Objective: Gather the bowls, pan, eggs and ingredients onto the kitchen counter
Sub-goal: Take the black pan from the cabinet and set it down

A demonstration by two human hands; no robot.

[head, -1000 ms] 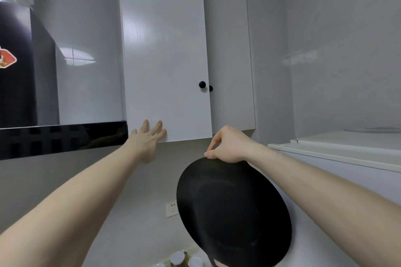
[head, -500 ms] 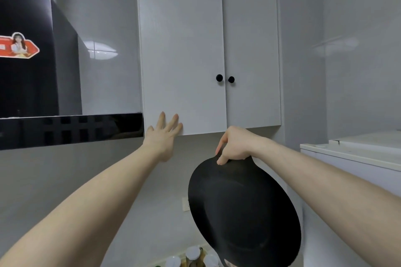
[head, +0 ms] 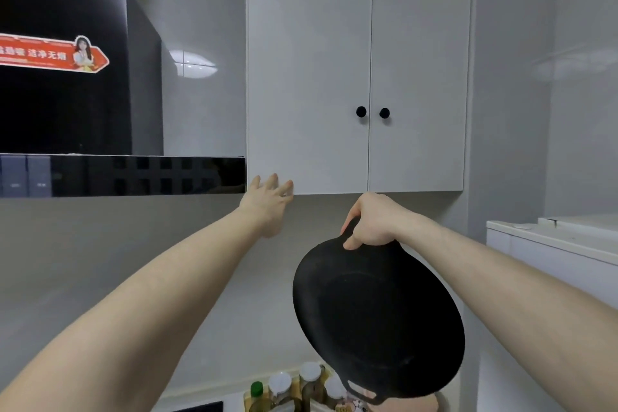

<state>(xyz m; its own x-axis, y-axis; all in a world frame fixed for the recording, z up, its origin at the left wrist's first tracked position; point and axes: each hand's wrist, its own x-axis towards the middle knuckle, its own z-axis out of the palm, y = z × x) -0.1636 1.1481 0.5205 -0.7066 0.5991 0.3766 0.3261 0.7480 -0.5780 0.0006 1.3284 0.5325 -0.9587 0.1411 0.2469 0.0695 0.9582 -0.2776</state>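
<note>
My right hand (head: 371, 222) grips the small handle of the round, matte black pan (head: 378, 314), hanging tilted below the smooth white cabinet (head: 307, 77) with its two black knobs, while my left hand (head: 267, 202), fingers spread, touches the door's bottom left corner beside the glossy black hood (head: 63, 77), capped jars (head: 294, 385) below.

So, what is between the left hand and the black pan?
In the head view, only bare grey wall separates the left hand from the black pan.

The round black pan (head: 379, 314) is blocking some white-capped jars (head: 294, 385); the bottom edge is cropping them too.
</note>
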